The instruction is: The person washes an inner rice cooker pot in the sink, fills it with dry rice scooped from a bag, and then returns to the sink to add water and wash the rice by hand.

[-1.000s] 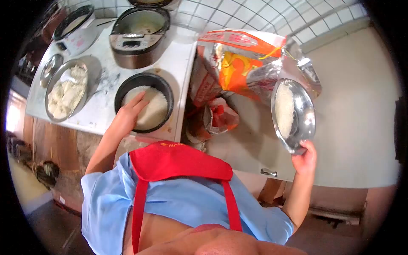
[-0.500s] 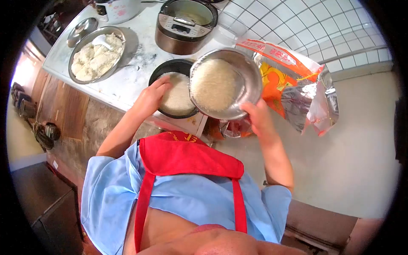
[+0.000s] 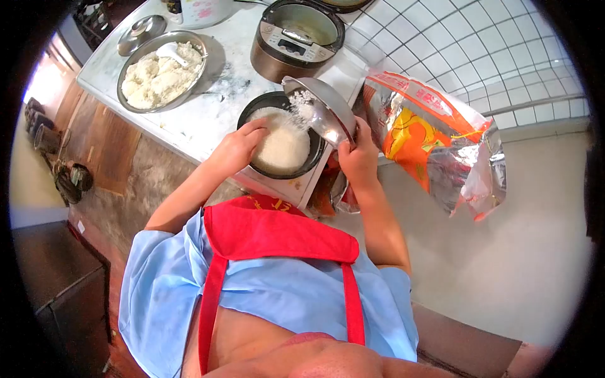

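Note:
My right hand (image 3: 359,157) grips the rim of a steel bowl (image 3: 334,104), which is tipped steeply to the left. White grains of rice (image 3: 301,104) slide from its lower lip into a dark inner pot (image 3: 318,153) at the table's front edge. Pale rice (image 3: 280,142) covers the bottom of that pot. On the pot's left side, my left hand (image 3: 239,150) holds the rim, its fingers curled over the edge and its thumb hidden. Behind the pot stands a rice cooker (image 3: 277,53) with its lid up.
On the white table (image 3: 217,123), a steel basin (image 3: 196,83) of cooked rice holds a white paddle (image 3: 171,53). A metal lid (image 3: 140,34) lies behind it. To the right is a silver and orange bag (image 3: 419,135), near the tiled wall (image 3: 441,38).
The bowl has swung from nearly level to steeply tilted, and its rice has mostly gone into the pot. My right hand has moved left with it. My left hand stays at the pot.

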Action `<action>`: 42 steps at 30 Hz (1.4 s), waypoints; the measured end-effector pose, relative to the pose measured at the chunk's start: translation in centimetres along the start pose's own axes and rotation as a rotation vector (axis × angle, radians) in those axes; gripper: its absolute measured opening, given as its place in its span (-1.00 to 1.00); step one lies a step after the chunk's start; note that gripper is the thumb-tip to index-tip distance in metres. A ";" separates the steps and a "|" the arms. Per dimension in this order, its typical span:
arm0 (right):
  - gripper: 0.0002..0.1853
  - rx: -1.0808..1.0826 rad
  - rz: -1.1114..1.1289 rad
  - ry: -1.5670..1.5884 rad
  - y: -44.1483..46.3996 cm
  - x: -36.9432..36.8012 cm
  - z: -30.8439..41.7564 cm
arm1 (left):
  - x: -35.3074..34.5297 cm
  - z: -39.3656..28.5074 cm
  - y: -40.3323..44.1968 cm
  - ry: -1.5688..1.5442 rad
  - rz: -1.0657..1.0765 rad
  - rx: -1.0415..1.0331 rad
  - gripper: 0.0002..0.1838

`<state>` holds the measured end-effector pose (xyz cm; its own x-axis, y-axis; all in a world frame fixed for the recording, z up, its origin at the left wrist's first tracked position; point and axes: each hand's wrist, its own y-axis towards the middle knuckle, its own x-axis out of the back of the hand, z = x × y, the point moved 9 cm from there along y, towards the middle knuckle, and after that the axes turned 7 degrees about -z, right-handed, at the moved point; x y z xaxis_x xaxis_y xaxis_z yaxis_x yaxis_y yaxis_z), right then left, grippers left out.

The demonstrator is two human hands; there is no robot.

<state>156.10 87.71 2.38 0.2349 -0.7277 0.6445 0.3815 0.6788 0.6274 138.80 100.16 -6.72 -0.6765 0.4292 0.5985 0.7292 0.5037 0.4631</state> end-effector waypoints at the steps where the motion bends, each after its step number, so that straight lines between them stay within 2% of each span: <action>1: -0.51 0.000 -0.008 -0.001 -0.2 0.2 -0.1 | -0.1 -0.1 0.1 -0.005 0.013 0.002 -0.61; 7: -0.54 -0.291 -0.166 0.078 -1.5 4.0 -4.8 | -0.6 -1.6 1.3 0.022 0.026 -0.081 -0.51; 8: -0.54 -0.349 -0.174 0.178 -1.9 4.8 -6.4 | -0.7 -2.1 1.5 0.023 0.029 -0.090 -0.57; 11: -0.56 -0.804 -0.247 0.780 -3.5 5.4 -8.3 | -1.9 -2.6 1.8 0.026 0.076 -0.097 -0.66; 12: -0.63 -0.929 -0.211 0.891 -4.0 5.1 -8.4 | -2.2 -2.7 1.8 0.027 0.095 -0.087 -0.66; 15: -0.63 -1.167 -0.152 1.161 -4.9 4.3 -7.4 | -2.4 -2.5 1.9 0.026 0.115 -0.075 -0.66; 16: -0.63 -1.173 -0.119 1.263 -5.2 4.2 -7.7 | -2.2 -2.3 1.9 0.014 0.095 -0.082 -0.65; 19: -0.68 -1.047 -0.206 1.359 -5.8 8.7 -5.4 | -1.4 -1.1 1.8 0.036 0.033 -0.046 -0.64; 23: -0.82 -1.079 -0.296 1.581 -12.3 16.3 -9.5 | -0.5 -0.4 1.7 0.081 -0.008 -0.026 -0.62; 25: -0.87 -1.089 -0.406 1.433 -12.6 21.7 -7.9 | -1.0 0.0 1.5 0.099 -0.001 -0.032 -0.62; 27: -0.82 -1.122 -0.638 1.211 -13.1 25.9 -7.5 | -0.7 -1.9 2.0 0.112 -0.015 -0.050 -0.60; 31: -0.73 -1.205 -0.493 1.109 -15.1 30.7 -13.9 | -1.2 -2.9 2.3 0.011 0.026 0.045 -0.55; 33: -0.68 -1.272 -0.489 1.067 -15.0 31.2 -17.0 | -1.0 -3.4 2.3 0.098 -0.022 -0.018 -0.52; 34: -0.66 -1.277 -0.559 1.021 -14.4 31.2 -18.4 | -1.0 -3.5 2.2 0.143 -0.046 -0.046 -0.50; 37: -0.67 -1.406 -0.348 1.012 -11.6 29.1 -22.9 | -2.2 -1.6 1.4 -0.032 -0.016 0.080 -0.49; 38: -0.70 -1.420 -0.221 1.095 -10.1 27.5 -24.0 | -2.1 -2.4 1.2 0.087 -0.023 0.021 -0.49; 41: -0.73 -1.305 -0.316 0.976 -4.4 24.9 -27.4 | -2.6 -2.6 0.8 0.133 -0.052 0.029 -0.53; 42: -0.75 -1.164 -0.224 0.962 -1.5 23.3 -26.5 | -2.4 -3.2 0.6 0.112 -0.059 0.009 -0.56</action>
<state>184.66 67.10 4.86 0.3770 -0.8992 -0.2219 0.8482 0.4314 -0.3072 141.23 97.06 -5.82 -0.7020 0.3129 0.6398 0.6874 0.5325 0.4938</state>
